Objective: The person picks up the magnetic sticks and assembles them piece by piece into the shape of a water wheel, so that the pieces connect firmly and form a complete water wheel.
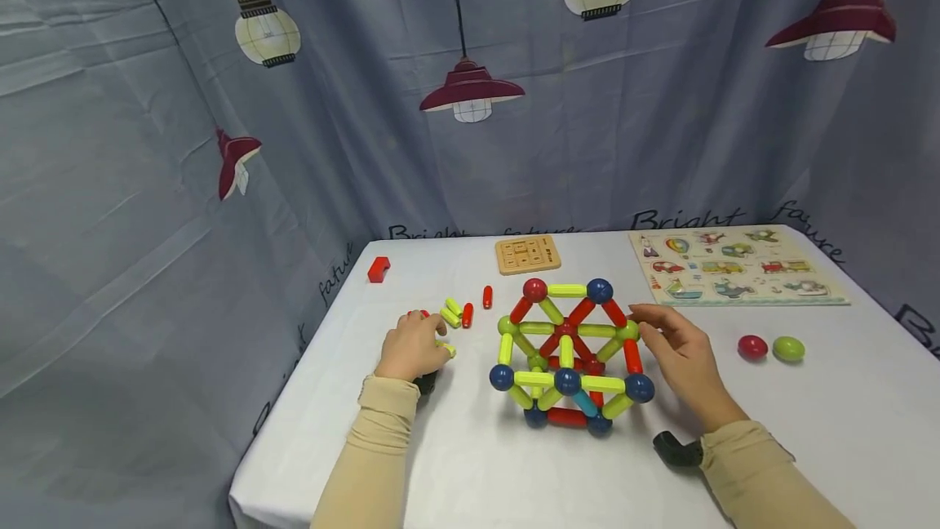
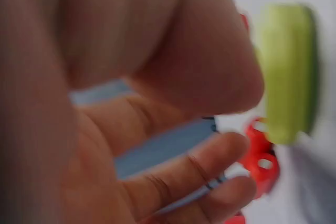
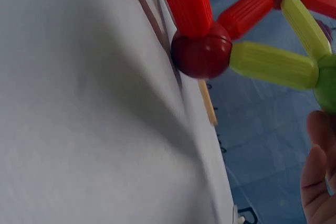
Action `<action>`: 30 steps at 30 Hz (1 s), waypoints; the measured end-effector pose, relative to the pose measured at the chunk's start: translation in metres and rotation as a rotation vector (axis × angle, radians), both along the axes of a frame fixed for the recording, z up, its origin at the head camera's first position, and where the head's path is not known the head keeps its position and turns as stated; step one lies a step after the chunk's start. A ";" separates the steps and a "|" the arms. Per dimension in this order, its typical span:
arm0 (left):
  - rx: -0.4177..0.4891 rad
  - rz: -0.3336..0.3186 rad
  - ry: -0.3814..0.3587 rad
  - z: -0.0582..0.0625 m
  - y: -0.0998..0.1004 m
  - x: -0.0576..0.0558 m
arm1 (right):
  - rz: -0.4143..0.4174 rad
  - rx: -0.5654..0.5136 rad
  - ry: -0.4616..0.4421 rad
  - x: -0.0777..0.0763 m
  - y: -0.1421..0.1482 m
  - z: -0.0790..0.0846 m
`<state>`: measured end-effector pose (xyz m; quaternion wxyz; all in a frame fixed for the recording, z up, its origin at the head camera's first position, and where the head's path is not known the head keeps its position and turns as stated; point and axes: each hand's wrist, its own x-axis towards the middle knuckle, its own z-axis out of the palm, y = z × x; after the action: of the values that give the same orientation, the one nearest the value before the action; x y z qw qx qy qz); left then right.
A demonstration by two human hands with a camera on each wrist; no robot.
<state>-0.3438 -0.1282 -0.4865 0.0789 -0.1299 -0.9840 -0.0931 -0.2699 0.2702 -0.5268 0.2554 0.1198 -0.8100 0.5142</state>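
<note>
A magnetic ball-and-rod frame [image 1: 567,382] of yellow-green, red and blue rods joined by coloured balls stands on the white table. My right hand [image 1: 681,362] is at its right side, with fingertips touching a green ball [image 3: 326,85]. The fingers there look nearly straight, and part of the hand is out of the right wrist view. My left hand [image 1: 413,347] is over loose pieces at the left, fingers apart and slightly bent. Beside its thumb lies a yellow-green rod [image 2: 289,72], with a gap between them. Red pieces [image 2: 261,161] show beyond the fingertips.
Loose red rods [image 1: 467,315] and yellow-green rods [image 1: 450,317] lie left of the frame. Farther back are a red block [image 1: 378,269], a wooden board [image 1: 527,255] and a picture puzzle [image 1: 734,266]. A red ball [image 1: 752,348] and a green ball [image 1: 789,348] sit at the right.
</note>
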 end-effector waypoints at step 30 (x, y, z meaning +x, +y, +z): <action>0.593 -0.641 0.328 0.007 0.051 0.026 | 0.003 0.041 0.021 -0.003 -0.001 -0.005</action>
<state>-0.3173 -0.0771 -0.4800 0.2344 -0.4124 -0.7996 -0.3682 -0.2727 0.2688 -0.5317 0.2606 0.1316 -0.8174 0.4966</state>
